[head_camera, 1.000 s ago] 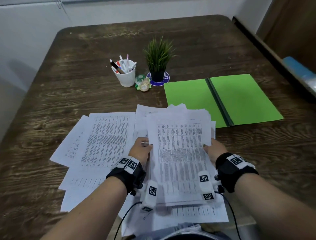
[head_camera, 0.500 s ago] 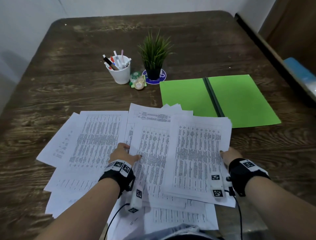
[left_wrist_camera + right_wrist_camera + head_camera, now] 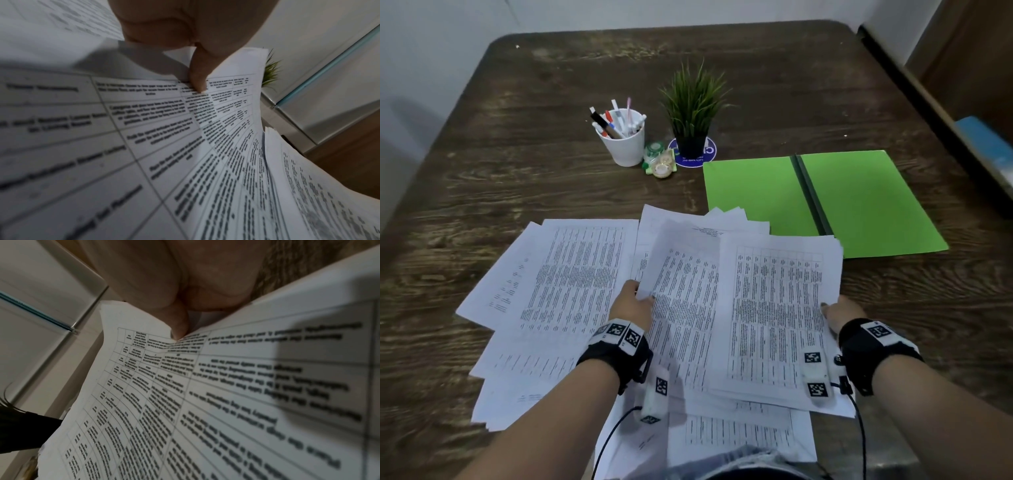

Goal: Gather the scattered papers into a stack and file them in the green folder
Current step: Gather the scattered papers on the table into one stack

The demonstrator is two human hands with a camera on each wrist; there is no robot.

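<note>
The right hand (image 3: 840,313) has carried its gripped stack (image 3: 777,308) rightward; the left hand (image 3: 631,305) now pinches another sheet (image 3: 681,291), so gathering continues.

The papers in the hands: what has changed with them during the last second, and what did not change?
The right hand carried its stack of papers from the middle to the right, uncovering a sheet beneath. The left hand let go of the stack, moved left and now pinches that sheet's left edge, lifting it. The green folder, pen cup and plant stayed in place.
</note>
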